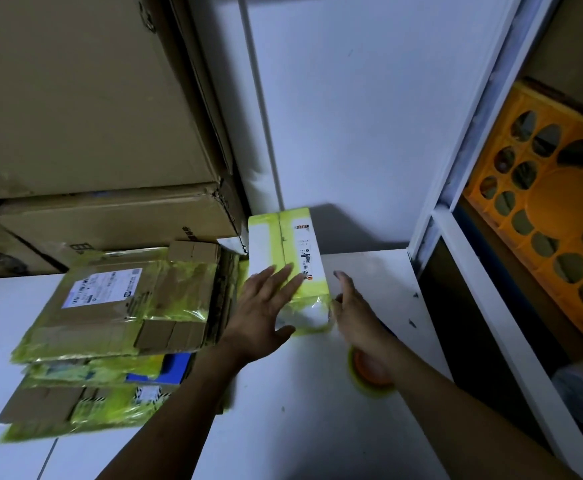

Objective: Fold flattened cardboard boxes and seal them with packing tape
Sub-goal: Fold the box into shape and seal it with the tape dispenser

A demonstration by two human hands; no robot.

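A small white box [284, 247] wrapped in yellow-green tape, with a printed label on top, lies on the white table [300, 410] against the back wall. My left hand [265, 310] rests flat on its near top with straight fingers. My right hand [352, 306] touches the box's near right corner, fingers straight. A roll of yellow-green packing tape [369, 375] with an orange core lies on the table under my right forearm. A stack of flattened cardboard boxes [123, 306] with yellow-green tape lies to the left.
Large brown cartons [85, 109] are stacked at the back left. A white shelf frame [473, 258] stands on the right, with an orange plastic crate [553, 209] behind it. A blue item [165, 370] shows within the stack.
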